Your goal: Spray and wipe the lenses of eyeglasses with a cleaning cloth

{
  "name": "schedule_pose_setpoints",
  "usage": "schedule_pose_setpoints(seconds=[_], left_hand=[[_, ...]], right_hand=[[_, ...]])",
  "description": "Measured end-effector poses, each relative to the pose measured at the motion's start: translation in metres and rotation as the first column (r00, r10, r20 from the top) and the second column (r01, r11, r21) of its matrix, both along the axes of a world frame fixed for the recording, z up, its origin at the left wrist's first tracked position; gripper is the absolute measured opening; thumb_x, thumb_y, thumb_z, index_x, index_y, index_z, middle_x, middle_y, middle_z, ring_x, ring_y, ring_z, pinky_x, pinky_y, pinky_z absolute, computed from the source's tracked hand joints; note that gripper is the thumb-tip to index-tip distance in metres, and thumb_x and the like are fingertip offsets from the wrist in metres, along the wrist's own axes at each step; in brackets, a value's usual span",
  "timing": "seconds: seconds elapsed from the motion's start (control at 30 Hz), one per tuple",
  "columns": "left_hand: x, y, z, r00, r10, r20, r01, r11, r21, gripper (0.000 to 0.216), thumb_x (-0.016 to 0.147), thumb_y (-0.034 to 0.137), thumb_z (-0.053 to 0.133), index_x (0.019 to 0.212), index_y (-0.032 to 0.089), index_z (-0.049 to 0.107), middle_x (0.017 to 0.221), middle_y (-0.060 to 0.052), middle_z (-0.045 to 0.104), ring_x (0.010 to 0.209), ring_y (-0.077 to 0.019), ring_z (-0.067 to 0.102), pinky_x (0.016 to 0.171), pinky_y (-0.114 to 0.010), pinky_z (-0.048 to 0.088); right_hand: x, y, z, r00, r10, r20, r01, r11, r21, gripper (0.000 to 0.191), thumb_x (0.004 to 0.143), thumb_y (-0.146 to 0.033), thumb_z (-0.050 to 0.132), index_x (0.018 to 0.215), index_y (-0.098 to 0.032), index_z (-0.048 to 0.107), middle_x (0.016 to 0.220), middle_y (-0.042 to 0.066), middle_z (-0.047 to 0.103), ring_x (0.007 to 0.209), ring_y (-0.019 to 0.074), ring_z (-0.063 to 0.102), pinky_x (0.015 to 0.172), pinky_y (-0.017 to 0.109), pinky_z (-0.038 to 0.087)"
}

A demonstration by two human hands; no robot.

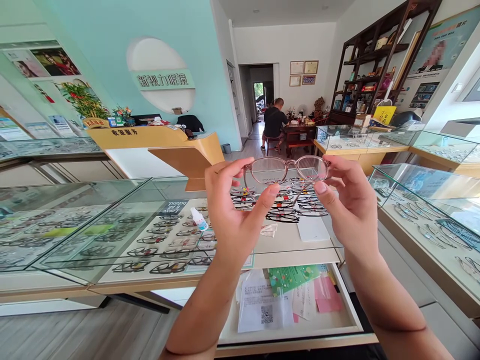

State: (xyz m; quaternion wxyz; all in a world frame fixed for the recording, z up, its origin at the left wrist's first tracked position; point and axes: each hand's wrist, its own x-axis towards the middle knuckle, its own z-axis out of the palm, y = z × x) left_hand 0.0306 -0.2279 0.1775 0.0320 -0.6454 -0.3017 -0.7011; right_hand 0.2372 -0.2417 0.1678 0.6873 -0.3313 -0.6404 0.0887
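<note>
A pair of eyeglasses [290, 162] with a thin, pinkish translucent frame is held up in front of me, above the glass display counter. My left hand [236, 200] pinches its left end near the hinge, thumb below and fingers above. At the other end, my right hand [347, 192] grips the frame's right hinge area between thumb and fingers. Printed lettering shows faintly on the left lens. Below the glasses, rows of dark-framed eyeglasses [283, 215] lie in the case. A small white dropper-type bottle [199, 219] stands on the glass left of my left hand.
An open drawer [352, 310] below the counter holds papers and a green card [292, 279]. More glass display cases stand left [67, 220] and right [431, 215]. A yellow reception desk [157, 142] is behind. Farther back, a person [275, 122] sits at a wooden table.
</note>
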Motion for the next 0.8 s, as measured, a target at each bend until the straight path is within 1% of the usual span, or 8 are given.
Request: schedule_pose_setpoints(seconds=[0.1,0.2,0.3,0.4,0.47,0.6,0.67,0.8], left_hand=[[-0.003,0.005,-0.001,0.999,-0.036,-0.016,0.035,0.999,-0.041,0.05,0.095,0.05,0.084,0.14,0.033,0.071,0.121,-0.007,0.064,0.111,-0.0247,0.062,0.094,-0.042,0.053],[-0.003,0.01,-0.003,0.995,-0.101,-0.004,0.1,0.991,-0.085,0.054,0.095,0.049,0.084,0.145,0.035,0.069,0.122,-0.007,0.067,0.113,-0.025,0.065,0.095,-0.042,0.054],[-0.001,0.013,-0.007,0.988,-0.147,0.05,0.152,0.979,-0.135,0.058,0.094,0.049,0.086,0.146,0.033,0.067,0.124,-0.007,0.07,0.117,-0.0257,0.068,0.098,-0.043,0.055],[0.002,0.014,-0.009,0.981,-0.173,0.09,0.186,0.967,-0.173,0.056,0.094,0.049,0.086,0.143,0.03,0.066,0.131,-0.01,0.073,0.121,-0.0267,0.07,0.1,-0.044,0.057],[0.004,0.014,-0.009,0.976,-0.193,0.104,0.209,0.961,-0.178,0.055,0.093,0.048,0.087,0.141,0.029,0.067,0.135,-0.011,0.073,0.122,-0.0274,0.071,0.101,-0.045,0.058],[0.007,0.016,-0.009,0.964,-0.227,0.139,0.248,0.955,-0.161,0.057,0.089,0.046,0.091,0.138,0.028,0.067,0.14,-0.011,0.073,0.126,-0.0286,0.073,0.104,-0.047,0.059],[0.008,0.018,-0.009,0.958,-0.243,0.154,0.265,0.953,-0.147,0.058,0.088,0.045,0.092,0.137,0.028,0.067,0.142,-0.011,0.072,0.128,-0.0295,0.073,0.104,-0.048,0.059],[0.008,0.02,-0.011,0.953,-0.257,0.158,0.278,0.951,-0.134,0.057,0.088,0.045,0.092,0.136,0.028,0.066,0.144,-0.011,0.071,0.13,-0.0303,0.073,0.104,-0.048,0.06]], right_hand=[[-0.004,-0.002,0.0,0.994,-0.105,0.0,0.104,0.989,0.104,0.041,0.099,-0.035,0.078,0.138,-0.035,0.069,0.121,0.007,0.064,0.107,0.0258,0.063,0.092,0.047,0.06],[-0.007,-0.004,0.001,0.978,-0.209,0.008,0.203,0.96,0.192,0.044,0.097,-0.033,0.08,0.14,-0.034,0.069,0.119,0.008,0.064,0.106,0.0274,0.061,0.089,0.049,0.059],[-0.008,-0.005,0.001,0.961,-0.275,0.035,0.259,0.935,0.243,0.046,0.097,-0.034,0.08,0.141,-0.034,0.068,0.118,0.008,0.064,0.105,0.0285,0.061,0.087,0.05,0.059],[-0.006,-0.004,0.0,0.941,-0.334,0.06,0.305,0.911,0.278,0.048,0.098,-0.036,0.079,0.144,-0.033,0.066,0.117,0.009,0.062,0.104,0.029,0.061,0.087,0.052,0.06],[-0.006,-0.002,-0.001,0.92,-0.385,0.077,0.343,0.883,0.321,0.049,0.098,-0.038,0.078,0.145,-0.033,0.064,0.119,0.009,0.062,0.106,0.0302,0.062,0.088,0.054,0.061],[-0.007,0.001,-0.002,0.871,-0.481,0.098,0.395,0.806,0.441,0.054,0.097,-0.037,0.078,0.148,-0.031,0.062,0.123,0.011,0.064,0.111,0.0324,0.064,0.092,0.056,0.061],[-0.008,0.001,-0.003,0.862,-0.498,0.093,0.403,0.786,0.469,0.059,0.095,-0.034,0.079,0.151,-0.031,0.06,0.125,0.012,0.064,0.112,0.0337,0.065,0.093,0.057,0.061],[-0.009,0.003,-0.007,0.884,-0.461,0.075,0.371,0.79,0.488,0.067,0.092,-0.031,0.082,0.153,-0.032,0.054,0.129,0.011,0.063,0.118,0.0357,0.064,0.095,0.059,0.061]])
